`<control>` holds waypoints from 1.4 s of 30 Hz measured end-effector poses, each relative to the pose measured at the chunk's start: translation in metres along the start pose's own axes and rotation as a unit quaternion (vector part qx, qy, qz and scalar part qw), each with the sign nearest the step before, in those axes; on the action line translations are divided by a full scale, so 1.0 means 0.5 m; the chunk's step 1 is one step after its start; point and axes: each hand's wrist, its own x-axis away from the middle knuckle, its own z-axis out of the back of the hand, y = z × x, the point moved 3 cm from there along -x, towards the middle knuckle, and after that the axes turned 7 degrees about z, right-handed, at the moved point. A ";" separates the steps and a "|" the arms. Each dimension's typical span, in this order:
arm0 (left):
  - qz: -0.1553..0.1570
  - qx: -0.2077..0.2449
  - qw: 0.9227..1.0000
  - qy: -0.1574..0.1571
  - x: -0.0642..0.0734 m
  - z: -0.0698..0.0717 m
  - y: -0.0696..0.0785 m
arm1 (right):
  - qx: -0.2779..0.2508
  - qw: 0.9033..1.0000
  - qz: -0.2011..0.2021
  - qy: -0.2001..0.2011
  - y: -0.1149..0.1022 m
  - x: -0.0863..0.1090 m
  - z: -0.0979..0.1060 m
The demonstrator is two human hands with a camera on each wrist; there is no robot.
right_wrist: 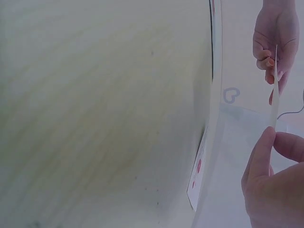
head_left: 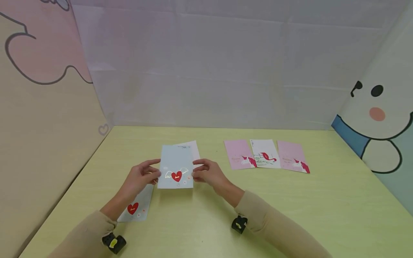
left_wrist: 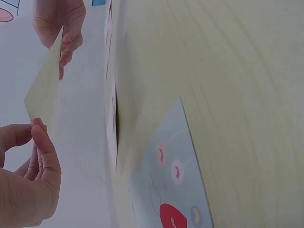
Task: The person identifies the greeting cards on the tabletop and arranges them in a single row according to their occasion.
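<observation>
Held card point(head_left: 175, 161), pale blue with a winged red heart, sits raised off the counter point(head_left: 206, 215) between your two hands. Your left hand point(head_left: 140, 177) pinches its left edge, thumb and fingers nearly together, only the card between them. Your right hand point(head_left: 209, 175) does likewise on the right edge, lower half; most of the card lies clear of both hands, its printed face toward you in the head view. A pale card point(head_left: 195, 148) shows past its upper right side, lying on the counter, mostly hidden. Second heart card point(head_left: 142, 206) lies flat below your left hand, partly covered by hand and wrist. Well to the right of your right hand, in a row: pink card point(head_left: 237, 152), flamingo card point(head_left: 264, 147), another pink card point(head_left: 290, 152), close beside one another.
</observation>
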 end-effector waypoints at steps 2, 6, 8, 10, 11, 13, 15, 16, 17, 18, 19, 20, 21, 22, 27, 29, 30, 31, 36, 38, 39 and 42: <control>-0.003 -0.003 1.000 -0.002 0.005 -0.002 0.000 | 0.000 1.000 0.000 -0.003 -0.001 0.007 0.000; -0.009 -0.016 1.000 -0.006 0.013 -0.004 -0.005 | -0.004 1.000 0.006 -0.014 0.002 0.018 0.000; -0.014 -0.023 1.000 -0.009 0.017 -0.005 -0.007 | -0.005 1.000 0.011 -0.018 0.005 0.023 0.000; -0.020 -0.032 0.999 -0.010 0.022 -0.005 -0.010 | -0.003 1.000 0.011 -0.022 0.008 0.027 -0.001; -0.023 -0.038 0.999 -0.011 0.024 -0.005 -0.011 | -0.001 1.000 0.011 -0.024 0.009 0.030 -0.001; -0.032 -0.049 0.998 -0.012 0.030 -0.004 -0.013 | 0.007 1.000 0.007 -0.030 0.012 0.036 -0.003; -0.039 -0.061 0.997 -0.011 0.036 -0.003 -0.016 | 0.014 0.999 0.001 -0.035 0.013 0.042 -0.005; -0.043 -0.069 0.997 -0.011 0.039 -0.003 -0.017 | 0.017 0.999 -0.002 -0.037 0.012 0.045 -0.006; -0.047 -0.077 0.996 -0.011 0.042 -0.003 -0.018 | 0.021 0.999 -0.003 -0.040 0.012 0.049 -0.007; -0.049 -0.082 0.995 -0.011 0.045 -0.003 -0.019 | 0.025 0.999 -0.006 -0.042 0.013 0.052 -0.008; -0.051 -0.089 0.995 -0.011 0.047 -0.003 -0.020 | 0.027 0.999 -0.006 -0.045 0.013 0.055 -0.009; -0.052 -0.096 0.994 -0.010 0.049 -0.003 -0.021 | 0.030 0.998 -0.007 -0.047 0.014 0.058 -0.010; -0.053 -0.104 0.993 -0.011 0.052 -0.003 -0.022 | 0.032 0.998 -0.008 -0.049 0.015 0.061 -0.012; -0.054 -0.111 0.992 -0.011 0.054 -0.003 -0.024 | 0.034 0.998 -0.010 -0.051 0.016 0.063 -0.013; -0.061 -0.148 0.987 -0.016 0.063 -0.002 -0.035 | 0.046 0.997 -0.022 -0.062 0.030 0.066 -0.017; -0.062 -0.158 0.985 -0.019 0.065 -0.001 -0.038 | 0.052 0.996 -0.026 -0.066 0.036 0.066 -0.020; -0.064 -0.160 0.985 -0.021 0.066 0.000 -0.040 | 0.055 0.996 -0.028 -0.068 0.038 0.066 -0.022; -0.062 -0.161 0.985 -0.021 0.068 0.000 -0.040 | 0.056 0.995 -0.031 -0.070 0.039 0.066 -0.024; -0.050 -0.176 0.983 -0.028 0.074 -0.001 -0.040 | 0.063 0.994 -0.042 -0.080 0.044 0.067 -0.032; -0.039 -0.186 0.981 -0.030 0.076 -0.001 -0.040 | 0.063 0.993 -0.048 -0.088 0.045 0.066 -0.035; -0.034 -0.190 0.981 -0.031 0.076 -0.002 -0.040 | 0.063 0.992 -0.052 -0.093 0.045 0.066 -0.037; -0.025 -0.198 0.979 -0.033 0.075 -0.001 -0.042 | 0.061 0.991 -0.060 -0.107 0.047 0.065 -0.040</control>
